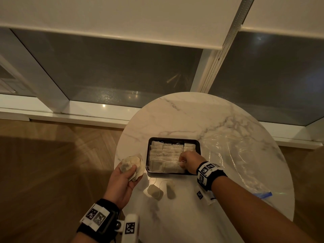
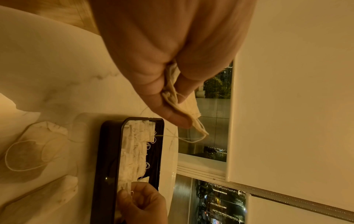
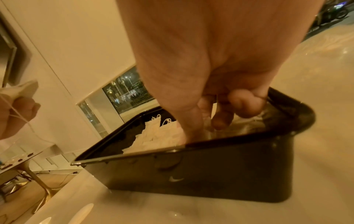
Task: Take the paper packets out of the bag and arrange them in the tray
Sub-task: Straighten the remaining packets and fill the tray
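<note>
A black tray on the round marble table holds rows of white paper packets with strings. My right hand reaches into the tray's near right corner, thumb and curled fingers pinching a packet down among the others. In the right wrist view the thumb of this hand presses inside the tray. My left hand hovers at the table's left edge and grips a bunch of packets, strings dangling. The clear plastic bag lies flat, right of the tray.
Two loose packets lie on the table just in front of the tray. The bag's blue zip strip is near my right forearm. A small marker tag sits beside it. Wood floor and a window wall surround the table.
</note>
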### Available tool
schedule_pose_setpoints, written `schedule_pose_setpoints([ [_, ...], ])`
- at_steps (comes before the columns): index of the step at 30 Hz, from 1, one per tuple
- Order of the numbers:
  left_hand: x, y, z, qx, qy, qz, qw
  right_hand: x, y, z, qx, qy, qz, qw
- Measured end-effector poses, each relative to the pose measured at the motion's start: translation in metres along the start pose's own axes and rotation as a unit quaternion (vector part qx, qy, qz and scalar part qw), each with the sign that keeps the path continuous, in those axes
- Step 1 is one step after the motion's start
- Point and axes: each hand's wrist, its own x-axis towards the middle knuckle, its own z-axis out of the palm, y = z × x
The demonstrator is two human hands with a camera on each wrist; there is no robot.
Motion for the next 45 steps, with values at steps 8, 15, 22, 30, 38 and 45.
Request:
schedule_pose_setpoints([
  [8,0.0,-0.001,-0.002,0.001,0.0,0.001,1.0,0.004,-0.001,0.004,-0.016,0.01,0.006,1.0],
  [15,-0.003,-0.001,0.007,0.02,-0.019,0.015,1.0,0.0,-0.002,-0.001,-0.06,0.034,0.012,0.998],
  [22,-0.008,-0.004,0.015,0.027,-0.048,0.0,0.998,-0.034,-0.048,-0.02,0.241,0.091,-0.068,0.964],
  [30,-0.014,-0.006,0.029,0.068,-0.09,-0.022,0.993,-0.068,-0.08,-0.008,0.443,0.03,-0.127,0.887],
  [38,-0.02,-0.01,0.03,0.086,-0.109,-0.028,0.99,-0.071,-0.078,0.003,0.457,0.048,-0.103,0.882],
  [45,-0.019,-0.009,0.031,0.102,-0.106,-0.02,0.989,-0.073,-0.075,-0.002,0.463,0.076,-0.094,0.878],
])
